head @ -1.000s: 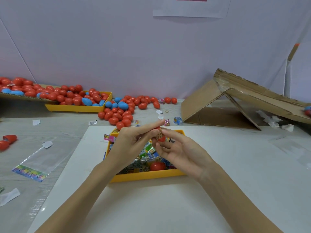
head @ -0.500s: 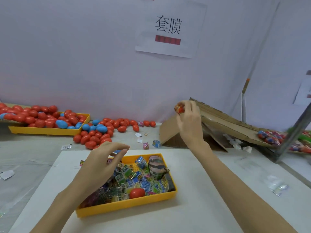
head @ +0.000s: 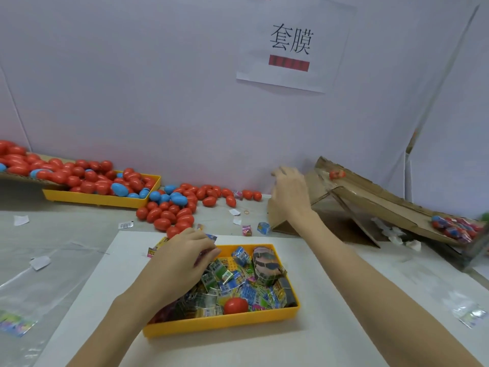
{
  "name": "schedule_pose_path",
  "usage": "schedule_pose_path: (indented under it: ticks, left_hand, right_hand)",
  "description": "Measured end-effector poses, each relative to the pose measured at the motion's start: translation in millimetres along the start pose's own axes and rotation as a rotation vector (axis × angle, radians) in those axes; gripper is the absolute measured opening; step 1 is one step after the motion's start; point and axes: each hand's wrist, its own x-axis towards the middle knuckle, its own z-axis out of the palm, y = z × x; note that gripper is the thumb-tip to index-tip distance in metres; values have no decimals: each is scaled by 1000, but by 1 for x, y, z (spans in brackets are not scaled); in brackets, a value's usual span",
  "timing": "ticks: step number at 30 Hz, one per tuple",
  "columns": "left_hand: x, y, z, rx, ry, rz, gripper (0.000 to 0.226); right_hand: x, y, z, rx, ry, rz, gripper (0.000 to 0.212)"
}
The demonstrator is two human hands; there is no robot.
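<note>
1. While the right hand (head: 289, 193) hovers at centre right of the frame, beside the top end of the cardboard ramp (head: 370, 197), its grip is apart, with the fingers loosely spread and nothing held.
2. The wrapped egg (head: 336, 174) lies on the upper stretch of the ramp, just right of that hand and not touching it.
3. More wrapped eggs, the finished heap (head: 455, 229), sit at the ramp's low end by the right edge of the frame.
4. The left hand (head: 182, 263) is at lower centre over the left part of the near tray (head: 222, 323). Its fingers curl down among the printed wrappers (head: 238, 284), and I cannot tell whether its grip is clamped on one.
5. That tray also holds a plain red egg (head: 235, 305) by the front wall and a brownish bundle (head: 266, 266) at the right rear.
6. The near tray stands on a white board (head: 330, 327) laid on the bench (head: 66, 223).
7. At upper left, a far tray (head: 100, 200) is piled with red and blue eggs, and loose eggs (head: 172, 207) spill across the bench toward the middle.
8. A paper sign (head: 291, 46) hangs on the wall at upper right.
</note>
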Motion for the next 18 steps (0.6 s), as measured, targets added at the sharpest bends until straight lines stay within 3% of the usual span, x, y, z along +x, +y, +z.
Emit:
schedule_pose_path:
  ticks: [3, 8, 10, 14, 18]
  left_hand:
    - [-1, -4, 1, 9, -16, -10, 27]
    - [-1, -9, 3, 0, 5, 11, 27]
    - [-1, -11, 3, -5, 17, 27, 27]
    - [-1, -12, 3, 3, 32, 44, 28]
    - [0, -10, 3, 34, 66, 35, 25]
  right_hand:
    - [-2, -40, 31, 243, -233, -86, 41]
    - [10, -79, 86, 159, -549, -140, 59]
    - [14, -79, 102, 119, -558, -126, 53]
    - [19, -71, 109, 236, -376, -16, 38]
    - [19, -68, 73, 457, -321, -14, 46]
